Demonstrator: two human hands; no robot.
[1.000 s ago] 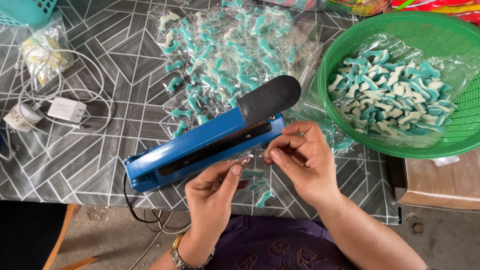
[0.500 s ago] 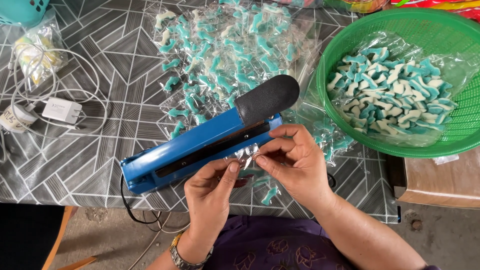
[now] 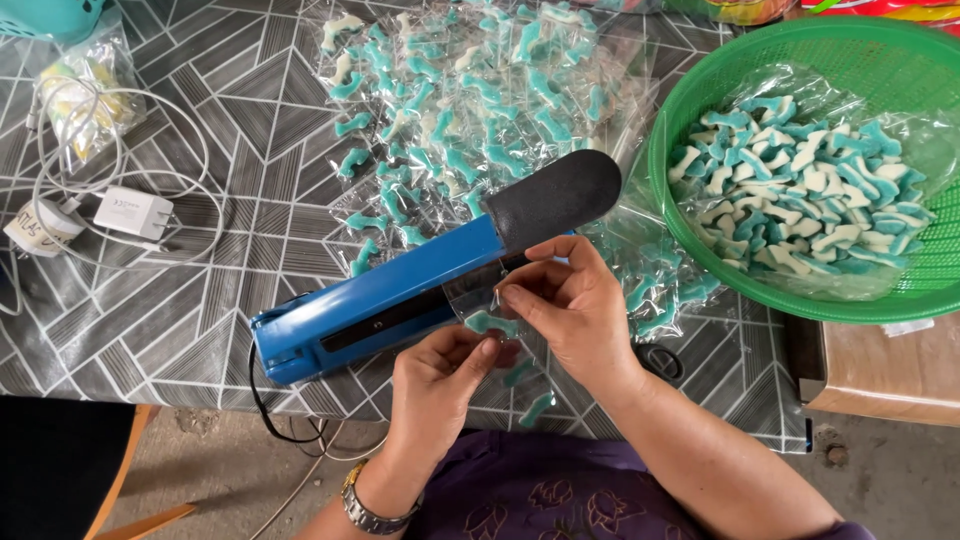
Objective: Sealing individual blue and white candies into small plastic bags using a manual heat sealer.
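Bag (image 3: 487,318), small, clear and crinkly, sits pinched between both hands at the bench's near edge, just in front of the blue sealer (image 3: 400,295); its outline is hard to trace, though one teal-and-white gummy shows inside. Left hand (image 3: 435,385) grips its lower edge with curled fingers, wrist cut off below. Right hand (image 3: 570,310) pinches the top by the sealer's black padded handle. Beyond lie filled clear packets (image 3: 450,110). Farther right a green mesh basket (image 3: 700,110), partly cropped, holds loose gummies.
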